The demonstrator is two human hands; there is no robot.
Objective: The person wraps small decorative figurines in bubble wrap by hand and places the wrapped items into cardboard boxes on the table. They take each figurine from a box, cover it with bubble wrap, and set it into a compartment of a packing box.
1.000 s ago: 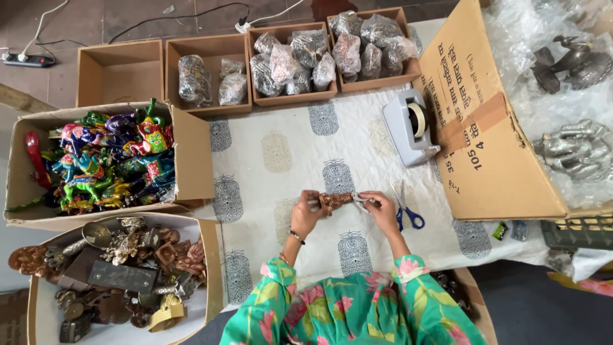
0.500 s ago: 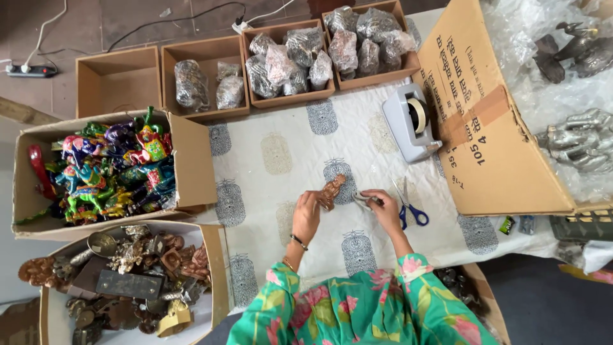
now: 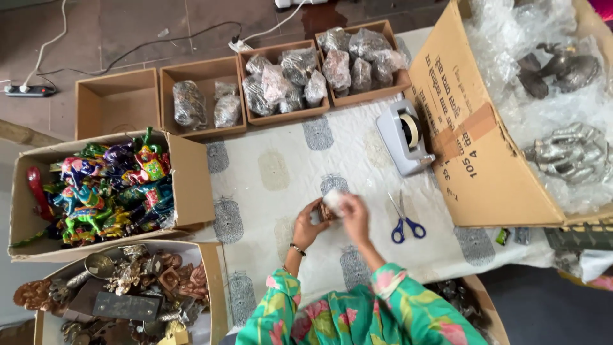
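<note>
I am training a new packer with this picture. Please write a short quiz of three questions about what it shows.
1. True or false: the scissors with blue handles lie on the cloth, touched by neither hand.
2. Which thing lies between the row of small boxes and the big carton? A) tape dispenser B) a hammer C) a kettle
3. What do the left hand and right hand hold together?

Key
1. True.
2. A.
3. A small brown figure, with a white wad against it; what the wad is made of cannot be told.
</note>
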